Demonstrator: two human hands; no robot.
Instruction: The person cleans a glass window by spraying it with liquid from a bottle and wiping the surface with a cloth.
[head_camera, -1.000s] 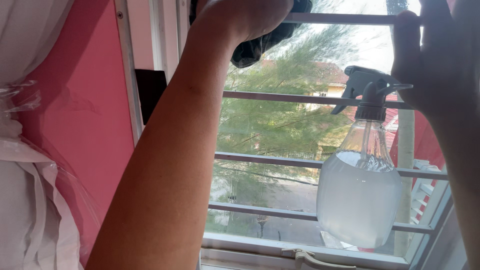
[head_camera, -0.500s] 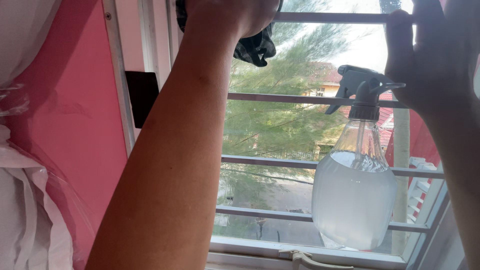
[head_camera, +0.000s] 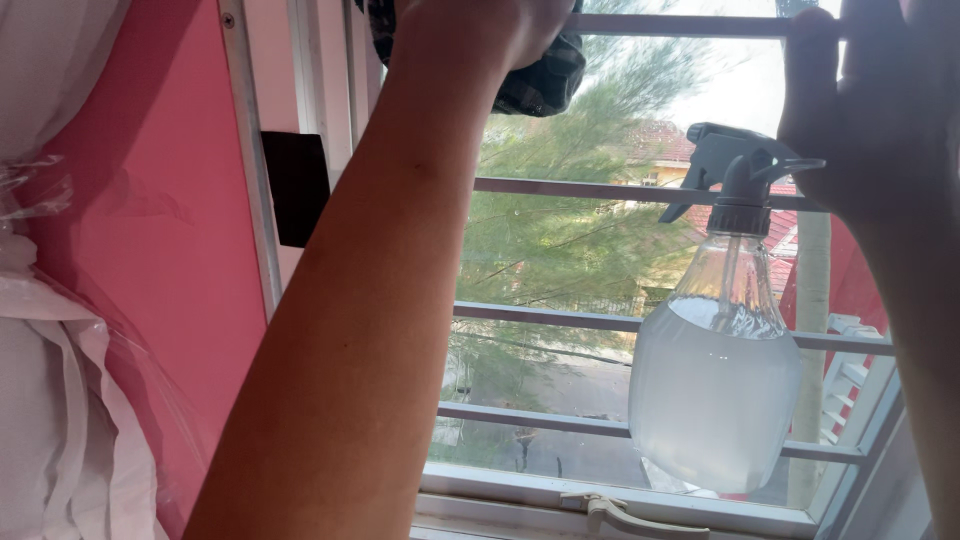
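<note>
My left hand (head_camera: 480, 30) is raised to the top of the window and is closed on a dark checked cloth (head_camera: 545, 85), pressed against the glass by the top bar; part of the hand is cut off by the frame. My right hand (head_camera: 870, 110) is at the upper right, a finger hooked around the top window bar (head_camera: 680, 24). Just left of it a clear spray bottle (head_camera: 715, 390) with a grey trigger head (head_camera: 740, 165) hangs against the bars, filled with cloudy liquid. Whether it hangs from the second bar or from my hand I cannot tell.
Horizontal metal bars (head_camera: 550, 316) cross the window pane. A pink wall (head_camera: 160, 250) with a black block (head_camera: 295, 185) is left of the frame. White cloth and plastic wrap (head_camera: 50, 400) fill the left edge. A window latch (head_camera: 625, 512) sits on the lower sill.
My left hand and the cloth shifted slightly left, then back right along the top of the pane. My right hand and the bottle stayed where they were.
</note>
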